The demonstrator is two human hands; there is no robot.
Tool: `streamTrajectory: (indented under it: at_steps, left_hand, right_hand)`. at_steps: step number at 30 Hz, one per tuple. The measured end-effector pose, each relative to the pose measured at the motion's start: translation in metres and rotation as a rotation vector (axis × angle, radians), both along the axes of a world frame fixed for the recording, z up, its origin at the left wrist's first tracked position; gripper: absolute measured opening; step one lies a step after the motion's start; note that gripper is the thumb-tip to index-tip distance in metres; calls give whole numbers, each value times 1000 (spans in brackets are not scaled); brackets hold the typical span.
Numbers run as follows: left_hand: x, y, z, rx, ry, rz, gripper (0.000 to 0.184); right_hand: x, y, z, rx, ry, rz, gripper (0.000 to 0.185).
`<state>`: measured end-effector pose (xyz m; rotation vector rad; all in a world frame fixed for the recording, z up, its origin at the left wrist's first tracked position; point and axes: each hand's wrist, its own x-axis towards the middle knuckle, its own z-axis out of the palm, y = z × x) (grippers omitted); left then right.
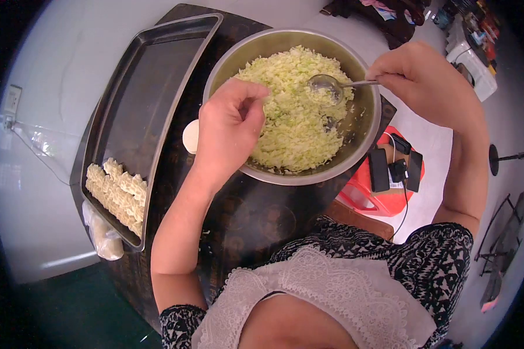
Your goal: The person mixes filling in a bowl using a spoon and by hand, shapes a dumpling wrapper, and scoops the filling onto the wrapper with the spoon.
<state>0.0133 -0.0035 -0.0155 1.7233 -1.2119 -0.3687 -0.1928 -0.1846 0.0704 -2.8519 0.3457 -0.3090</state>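
A large metal bowl holds finely chopped pale-green cabbage filling. Over its right rim, my right hand grips the handle of a metal spoon, whose bowl end rests on the filling. My left hand is above the bowl's left rim with its fingers curled and closed; whatever it may hold is hidden. Partly behind that hand, a round white dough wrapper lies on the dark table.
A long metal tray stands left of the bowl, with rows of dumplings at its near end. A plastic bag lies beside it. At right, a red stool carries a phone-like black device and cables. The dark patterned table lies in front.
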Motion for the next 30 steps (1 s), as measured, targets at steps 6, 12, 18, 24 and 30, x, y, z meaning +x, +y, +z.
streamTrajectory:
  at_steps: [6,12,18,24,30]
  left_hand:
    - [-8,-1,7,35,222,39,12]
    - [-6,-2,0,41,-119,8,9]
    - [-9,-1,7,102,-260,-25,9]
    - [-8,-2,1,72,-239,2,12]
    - [-8,0,1,-5,-207,6,12]
  right_hand:
    - [-4,3,0,69,34,-51,11]
    - [-5,6,-8,-19,5,-12,11]
    - [2,20,-23,-390,143,-144,10]
    - [6,33,-21,-231,143,23,11]
    - [-3,21,-16,-152,-46,-33,10]
